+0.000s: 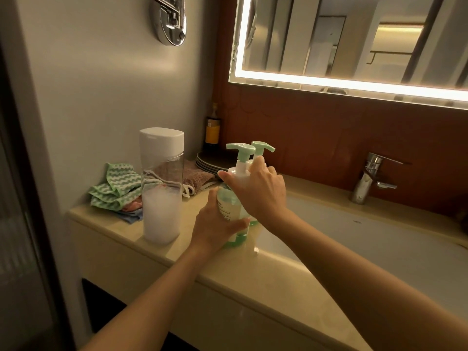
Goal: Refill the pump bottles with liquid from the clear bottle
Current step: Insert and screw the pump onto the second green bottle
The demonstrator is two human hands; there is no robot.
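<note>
Folded cloths (114, 191) are lying at the left of the counter (111, 230). The clear bottle (162, 198), white-capped and partly filled with cloudy liquid, is standing beside them. The left hand (215, 226) is gripping the body of the front pump bottle (229, 203), which stands by the sink (379, 239). The right hand (258, 191) is clasping its collar. A second pump bottle (263, 146) is standing just behind.
</note>
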